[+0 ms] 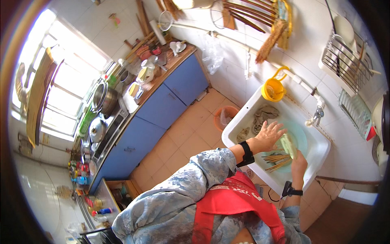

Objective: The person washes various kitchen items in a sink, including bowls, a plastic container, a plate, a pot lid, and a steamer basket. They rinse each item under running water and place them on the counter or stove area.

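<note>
My left hand (268,136) reaches over the white sink (320,152) with its fingers apart, just left of a pale green, elongated item (288,145), perhaps a folded cloth. Its fingertips are close to that item; contact is hard to judge. My right hand (299,164) grips the item's lower end. Both hands are above a pale teal basin (301,134) standing in the sink. Below the item, a loose bundle of wooden chopsticks (275,159) lies across the basin. A wet greyish cloth (266,113) rests in the sink's far left part.
A yellow plastic dipper (273,90) sits at the sink's back corner, and a tap (318,115) projects from the wall. An orange bin (225,117) stands left of the sink. Blue cabinets (164,103) carry a cluttered counter. A dish rack (344,67) hangs at the upper right.
</note>
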`<state>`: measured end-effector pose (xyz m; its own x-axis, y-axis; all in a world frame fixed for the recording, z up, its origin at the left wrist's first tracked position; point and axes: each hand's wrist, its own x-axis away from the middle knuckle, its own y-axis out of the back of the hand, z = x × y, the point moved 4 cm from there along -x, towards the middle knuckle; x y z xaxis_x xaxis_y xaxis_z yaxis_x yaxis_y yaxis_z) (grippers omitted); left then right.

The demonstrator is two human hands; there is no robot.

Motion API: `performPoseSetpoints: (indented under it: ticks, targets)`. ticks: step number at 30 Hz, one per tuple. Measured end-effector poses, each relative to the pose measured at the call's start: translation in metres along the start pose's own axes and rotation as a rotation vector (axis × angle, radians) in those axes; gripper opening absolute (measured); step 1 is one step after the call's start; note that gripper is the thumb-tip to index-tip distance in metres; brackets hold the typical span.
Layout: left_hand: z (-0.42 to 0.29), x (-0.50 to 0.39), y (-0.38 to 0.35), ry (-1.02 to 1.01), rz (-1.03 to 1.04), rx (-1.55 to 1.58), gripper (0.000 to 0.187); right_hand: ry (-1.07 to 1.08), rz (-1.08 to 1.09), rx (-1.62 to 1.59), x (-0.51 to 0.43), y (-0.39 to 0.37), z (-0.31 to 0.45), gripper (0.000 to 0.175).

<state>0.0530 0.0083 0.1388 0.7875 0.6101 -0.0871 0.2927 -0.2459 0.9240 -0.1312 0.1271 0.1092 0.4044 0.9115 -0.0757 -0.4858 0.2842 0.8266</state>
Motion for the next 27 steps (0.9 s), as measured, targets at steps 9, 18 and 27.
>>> performPoseSetpoints:
  ticks: [9,18,27]
  targets:
    - [0.026,0.008,0.044,-0.062,-0.281,0.273,0.058,0.176,-0.556,-0.137,0.034,0.053,0.025,0.021]
    - [0.145,0.05,0.135,0.024,-0.301,0.167,0.048,0.167,-0.903,0.171,0.055,0.066,0.103,0.022]
    - [0.325,0.191,0.208,0.192,-0.462,0.18,0.042,-0.173,-0.209,0.656,0.038,-0.006,0.103,0.024]
